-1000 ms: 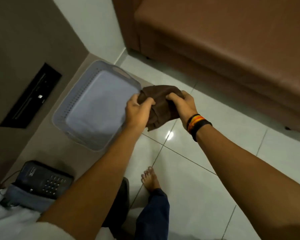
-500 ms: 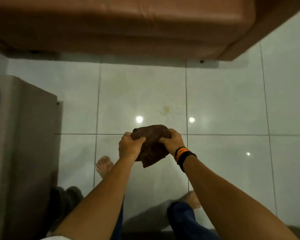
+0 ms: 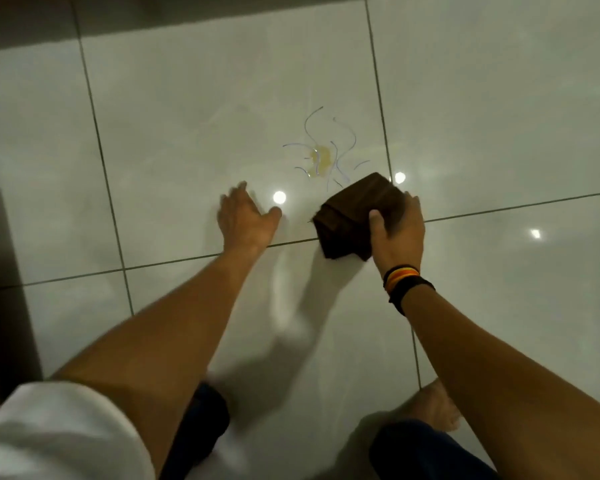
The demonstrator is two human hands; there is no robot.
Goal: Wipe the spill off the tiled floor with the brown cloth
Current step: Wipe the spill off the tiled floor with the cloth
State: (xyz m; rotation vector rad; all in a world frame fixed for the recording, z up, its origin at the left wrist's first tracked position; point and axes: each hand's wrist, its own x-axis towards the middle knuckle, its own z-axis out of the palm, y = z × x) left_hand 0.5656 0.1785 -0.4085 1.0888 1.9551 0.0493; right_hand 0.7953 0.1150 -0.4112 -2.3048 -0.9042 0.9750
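Fingers [image 3: 378,220] of the right hand [image 3: 397,233] are gripping the folded brown cloth [image 3: 354,216], holding it just short of the yellowish spill [image 3: 320,161] on the tiled floor [image 3: 187,133]. The left hand [image 3: 245,220] is reaching out beside it, fingers spread and holding nothing.

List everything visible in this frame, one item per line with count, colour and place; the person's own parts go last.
spill: one, yellowish, on the floor just beyond the cloth
brown cloth: one, dark brown, folded, under the right hand
tiled floor: pale glossy tiles, dark grout lines
cabinet: one, dark, left edge
wristbands: orange, yellow and black, right wrist
left hand: open, spread low over the floor
right hand: gripping the cloth
bare foot: one, lower right
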